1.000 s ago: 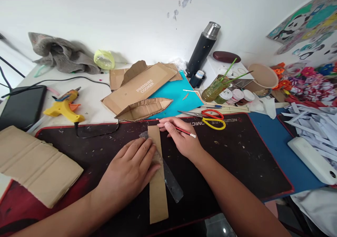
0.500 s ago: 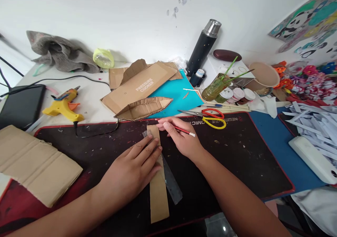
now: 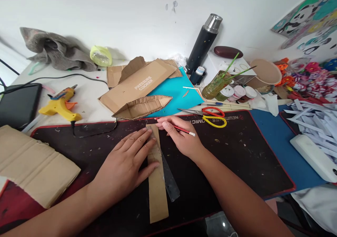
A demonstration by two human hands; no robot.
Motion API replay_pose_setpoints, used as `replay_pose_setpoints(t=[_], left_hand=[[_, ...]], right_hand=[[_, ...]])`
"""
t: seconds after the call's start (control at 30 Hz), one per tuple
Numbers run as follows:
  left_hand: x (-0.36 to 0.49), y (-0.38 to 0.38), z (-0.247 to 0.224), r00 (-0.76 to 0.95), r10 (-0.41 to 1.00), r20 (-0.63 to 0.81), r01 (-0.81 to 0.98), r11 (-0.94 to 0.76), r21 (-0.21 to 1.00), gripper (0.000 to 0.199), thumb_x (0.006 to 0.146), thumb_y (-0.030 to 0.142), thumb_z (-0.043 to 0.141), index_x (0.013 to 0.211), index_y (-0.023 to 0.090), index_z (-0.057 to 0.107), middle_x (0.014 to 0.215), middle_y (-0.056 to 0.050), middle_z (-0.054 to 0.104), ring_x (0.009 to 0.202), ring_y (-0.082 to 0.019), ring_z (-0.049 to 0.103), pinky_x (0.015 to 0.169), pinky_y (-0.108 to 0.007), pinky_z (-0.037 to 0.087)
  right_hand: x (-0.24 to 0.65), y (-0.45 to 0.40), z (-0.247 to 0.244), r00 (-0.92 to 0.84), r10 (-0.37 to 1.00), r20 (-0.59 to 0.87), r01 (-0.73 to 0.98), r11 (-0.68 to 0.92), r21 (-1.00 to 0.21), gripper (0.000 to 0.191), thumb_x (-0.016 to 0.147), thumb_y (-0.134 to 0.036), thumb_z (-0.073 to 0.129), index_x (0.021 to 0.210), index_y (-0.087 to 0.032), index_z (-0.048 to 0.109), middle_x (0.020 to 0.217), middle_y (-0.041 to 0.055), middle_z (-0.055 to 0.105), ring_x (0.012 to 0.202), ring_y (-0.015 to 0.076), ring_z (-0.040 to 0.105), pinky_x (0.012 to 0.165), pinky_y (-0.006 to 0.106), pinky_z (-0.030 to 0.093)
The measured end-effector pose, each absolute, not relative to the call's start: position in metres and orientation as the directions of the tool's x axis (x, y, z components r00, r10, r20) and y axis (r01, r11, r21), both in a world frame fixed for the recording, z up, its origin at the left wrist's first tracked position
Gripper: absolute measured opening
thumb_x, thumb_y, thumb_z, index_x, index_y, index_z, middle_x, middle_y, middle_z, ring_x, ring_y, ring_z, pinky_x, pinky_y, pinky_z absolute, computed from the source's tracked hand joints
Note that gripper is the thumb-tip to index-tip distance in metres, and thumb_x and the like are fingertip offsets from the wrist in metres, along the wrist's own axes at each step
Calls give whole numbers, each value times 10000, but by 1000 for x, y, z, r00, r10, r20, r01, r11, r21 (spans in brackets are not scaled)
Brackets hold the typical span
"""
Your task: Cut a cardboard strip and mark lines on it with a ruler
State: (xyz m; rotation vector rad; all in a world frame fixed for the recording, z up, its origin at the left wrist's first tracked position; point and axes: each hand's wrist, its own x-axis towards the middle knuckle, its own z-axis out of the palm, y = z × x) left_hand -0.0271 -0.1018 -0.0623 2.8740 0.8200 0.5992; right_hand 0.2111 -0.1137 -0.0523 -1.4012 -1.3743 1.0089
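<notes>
My left hand (image 3: 129, 156) lies flat with its fingers out, pressing on a narrow cardboard strip (image 3: 158, 202) and on a clear ruler (image 3: 170, 180) that crosses the strip at a slant. Part of the ruler is hidden under the fingers. My right hand (image 3: 181, 137) grips a red pencil (image 3: 184, 129), its white end pointing right and its tip beside the strip's far end. Just beyond the fingers sits a boat-shaped cardboard piece (image 3: 143, 107). Scissors (image 3: 210, 117) with red and yellow handles lie to the right of it.
A yellow glue gun (image 3: 61, 105) with its cord stands at the left, near a folded cardboard piece (image 3: 39, 166). Behind are a cardboard box flap (image 3: 139, 82), a blue sheet (image 3: 189, 98) and a black thermos (image 3: 204, 44). Paper strips (image 3: 313, 124) are heaped at the right.
My left hand has shifted slightly left, and the clear ruler has turned and slid a little left across the strip. My right hand keeps hold of the pencil near the strip's far end.
</notes>
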Motion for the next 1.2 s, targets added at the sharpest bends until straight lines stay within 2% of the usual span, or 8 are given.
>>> replay_pose_setpoints(t=[0.17, 0.37, 0.9, 1.2], left_hand=[[-28, -100, -63, 785, 524, 331, 482, -852, 205, 567, 1110, 529, 560, 1530, 153, 609, 1625, -163, 627, 1509, -369, 595, 1205, -534, 546], [-29, -97, -63, 786, 523, 329, 487, -852, 191, 557, 1110, 534, 567, 1485, 128, 636, 1615, -177, 632, 1519, -374, 584, 1198, -528, 560], [-29, -95, -63, 777, 548, 308, 494, -836, 240, 517, 1107, 495, 567, 1487, 153, 645, 1653, -164, 599, 1559, -368, 544, 1224, -546, 537], [-29, -95, -64, 781, 548, 299, 499, -836, 229, 566, 1113, 506, 555, 1549, 148, 597, 1686, -167, 561, 1564, -371, 538, 1225, -557, 531]], right_hand=[[212, -114, -53, 36, 998, 48, 256, 37, -966, 293, 1112, -495, 616, 1163, -268, 795, 1284, 59, 847, 1190, 254, 808, 897, 356, 662], [210, -112, -56, 28, 998, 60, 231, 52, -972, 287, 1113, -490, 619, 1190, -274, 791, 1248, 58, 856, 1195, 254, 809, 887, 354, 664], [210, -113, -54, 13, 999, 48, 241, 44, -969, 309, 1116, -511, 610, 1219, -282, 791, 1272, 59, 850, 1216, 256, 802, 879, 349, 671], [210, -113, -53, 8, 998, 69, 230, 66, -971, 284, 1119, -477, 613, 1211, -276, 790, 1271, 66, 849, 1212, 259, 804, 945, 371, 657]])
